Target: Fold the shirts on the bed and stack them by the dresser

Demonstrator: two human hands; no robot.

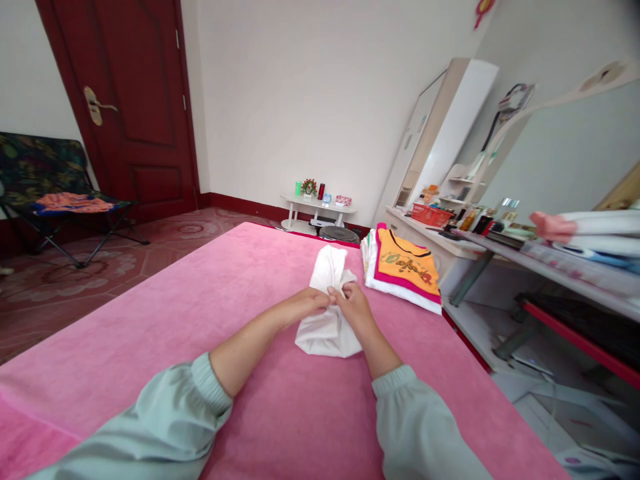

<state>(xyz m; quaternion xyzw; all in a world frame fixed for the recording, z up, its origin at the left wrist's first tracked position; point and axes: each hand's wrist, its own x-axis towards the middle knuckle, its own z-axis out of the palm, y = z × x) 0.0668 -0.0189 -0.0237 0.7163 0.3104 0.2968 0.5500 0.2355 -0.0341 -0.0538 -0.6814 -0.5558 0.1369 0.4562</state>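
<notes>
Fingers (321, 299) pinch cloth (323, 330); orange shirt (393, 245) script (409, 267) unclear.

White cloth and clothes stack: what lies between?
The head view shows the right hand on the white cloth, then a bare strip of pink cover before the clothes stack.

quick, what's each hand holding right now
Left hand: closed, pinching the white cloth near its middle.
Right hand: closed, gripping the same white cloth, right beside the left hand.

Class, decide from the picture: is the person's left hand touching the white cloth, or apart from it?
Touching: the head view shows the left hand with its fingers on the white cloth, at its bunched middle.
</notes>
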